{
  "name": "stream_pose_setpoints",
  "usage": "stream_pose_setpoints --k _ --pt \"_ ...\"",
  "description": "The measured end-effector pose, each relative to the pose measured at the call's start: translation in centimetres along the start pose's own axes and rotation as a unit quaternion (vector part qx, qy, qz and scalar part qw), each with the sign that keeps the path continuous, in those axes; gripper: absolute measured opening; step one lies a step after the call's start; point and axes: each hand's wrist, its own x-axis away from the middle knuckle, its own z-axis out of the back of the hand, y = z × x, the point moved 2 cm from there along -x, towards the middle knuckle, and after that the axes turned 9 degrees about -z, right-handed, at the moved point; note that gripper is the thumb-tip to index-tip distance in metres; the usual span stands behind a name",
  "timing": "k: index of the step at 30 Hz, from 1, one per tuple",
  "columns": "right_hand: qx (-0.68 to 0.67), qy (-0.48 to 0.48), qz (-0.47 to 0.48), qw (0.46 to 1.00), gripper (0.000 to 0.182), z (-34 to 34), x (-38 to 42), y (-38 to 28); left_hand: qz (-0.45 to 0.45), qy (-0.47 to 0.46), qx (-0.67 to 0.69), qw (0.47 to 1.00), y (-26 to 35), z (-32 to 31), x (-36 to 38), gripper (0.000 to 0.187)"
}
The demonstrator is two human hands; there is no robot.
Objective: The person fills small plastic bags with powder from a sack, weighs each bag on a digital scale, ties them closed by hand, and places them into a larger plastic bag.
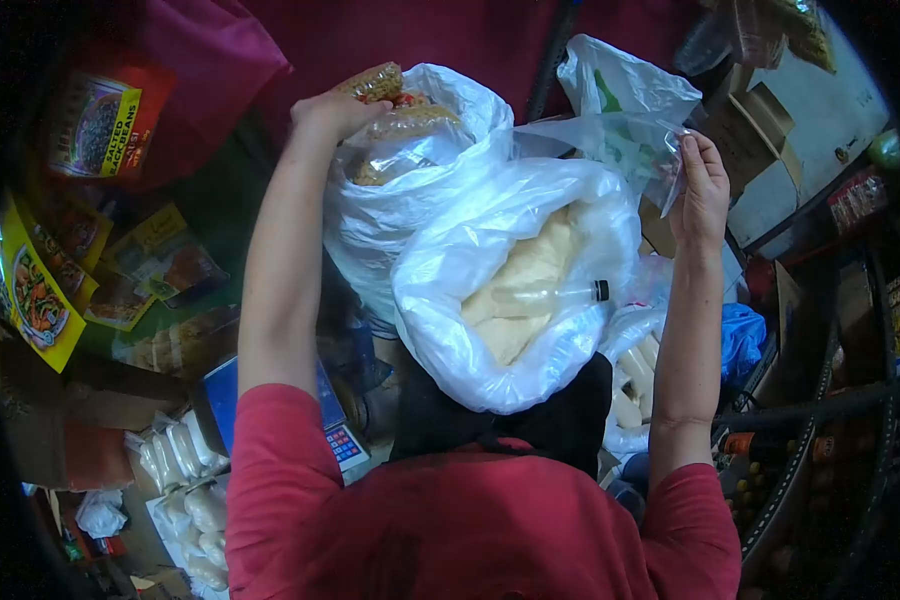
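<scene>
Our right hand (702,188) pinches clear plastic (667,150); our left hand (335,114) touches filled packets (415,122) in a white sack (365,225), its grip unclear. Beside it, powder (540,262) lies loose, unpacked, in an open bag (432,262).

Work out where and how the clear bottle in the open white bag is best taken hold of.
Best gripped at the neck, just behind the black cap, from above and the person's right. The bottle lies on its side on the pale powder, its narrower capped end pointing right, towards the bag's rim.
</scene>
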Motion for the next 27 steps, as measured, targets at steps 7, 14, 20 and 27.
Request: stream_pose_setpoints --k 7,14,20,27 --pt "0.254 -0.174 -0.011 0.951 0.025 -2.7 4.2 -1.7 -0.589 0.192 0.293 0.728 15.3 1.7 10.7 0.075" --pt "0.232 -0.228 -0.043 0.945 0.032 0.0 8.0 -7.9 -0.438 -0.089 0.661 0.603 20.5 -0.2 16.5 0.020" --pt "0.212 -0.218 -0.070 0.950 0.020 2.4 11.3 -7.5 -0.400 -0.223 0.647 0.610 21.2 -1.7 19.0 0.018" --pt "0.176 -0.103 -0.015 0.979 0.020 2.9 15.1 -7.9 -0.412 0.147 0.557 0.706 20.3 0.7 24.7 0.028"
